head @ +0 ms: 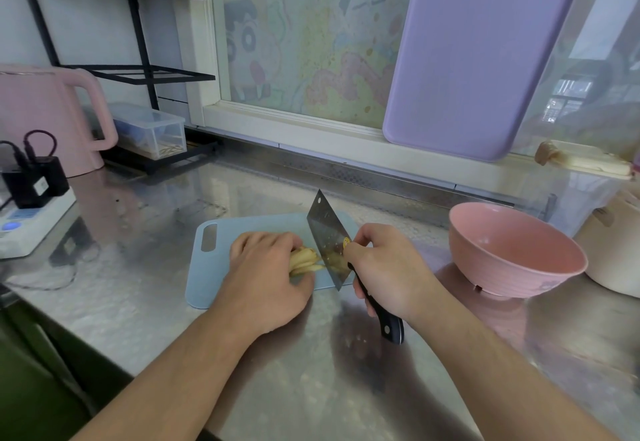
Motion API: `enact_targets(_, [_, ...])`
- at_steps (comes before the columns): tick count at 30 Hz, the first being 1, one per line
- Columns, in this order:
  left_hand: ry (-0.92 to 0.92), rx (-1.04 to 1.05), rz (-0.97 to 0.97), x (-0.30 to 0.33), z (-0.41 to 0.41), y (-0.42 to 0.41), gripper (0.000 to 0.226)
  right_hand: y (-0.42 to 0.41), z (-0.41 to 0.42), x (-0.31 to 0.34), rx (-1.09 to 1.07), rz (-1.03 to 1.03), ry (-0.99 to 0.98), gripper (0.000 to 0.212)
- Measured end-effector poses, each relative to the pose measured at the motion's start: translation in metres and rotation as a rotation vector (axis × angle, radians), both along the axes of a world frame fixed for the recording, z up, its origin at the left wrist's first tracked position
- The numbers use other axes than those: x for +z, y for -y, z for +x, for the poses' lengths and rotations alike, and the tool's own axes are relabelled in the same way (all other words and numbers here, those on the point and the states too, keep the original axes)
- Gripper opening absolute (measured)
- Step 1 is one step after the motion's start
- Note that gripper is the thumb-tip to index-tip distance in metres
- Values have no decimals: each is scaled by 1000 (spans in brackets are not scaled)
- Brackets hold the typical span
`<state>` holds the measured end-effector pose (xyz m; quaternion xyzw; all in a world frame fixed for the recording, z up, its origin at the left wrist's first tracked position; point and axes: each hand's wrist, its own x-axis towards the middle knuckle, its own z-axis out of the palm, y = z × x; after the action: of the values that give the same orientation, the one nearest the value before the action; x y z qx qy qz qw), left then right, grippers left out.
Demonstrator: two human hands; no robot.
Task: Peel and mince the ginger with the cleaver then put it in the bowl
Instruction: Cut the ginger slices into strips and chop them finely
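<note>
A stack of pale yellow ginger slices (305,260) lies on the light blue cutting board (214,267). My left hand (266,274) holds the slices down with curled fingers. My right hand (384,267) grips the black handle of the cleaver (327,236). The blade stands edge-down on the board right against the ginger, and cut bits (335,261) lie on its right side. The empty pink bowl (512,250) stands to the right of the board.
A pink kettle (52,115) and a power strip with plugs (31,205) stand at the left of the steel counter (138,302). A purple board (478,52) leans on the window. A cream pot (613,250) sits beyond the bowl.
</note>
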<state>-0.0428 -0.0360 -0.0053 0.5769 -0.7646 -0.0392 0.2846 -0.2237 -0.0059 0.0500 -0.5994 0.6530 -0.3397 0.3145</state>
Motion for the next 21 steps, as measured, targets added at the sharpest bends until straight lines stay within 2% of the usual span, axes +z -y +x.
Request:
enact_targets(4, [-66, -42, 0, -5, 1, 4, 23, -2, 1, 2, 12, 1, 0, 16])
enact_targets(8, [-143, -89, 44, -5, 2, 4, 26, -3, 2, 6, 28, 10, -7, 15])
enact_targets(14, [-158, -103, 108, -7, 5, 7, 32, -4, 1, 7, 25, 15, -22, 16])
enact_targets(21, [-170, -117, 20, -8, 4, 8, 34, -3, -4, 10, 25, -33, -147, 17])
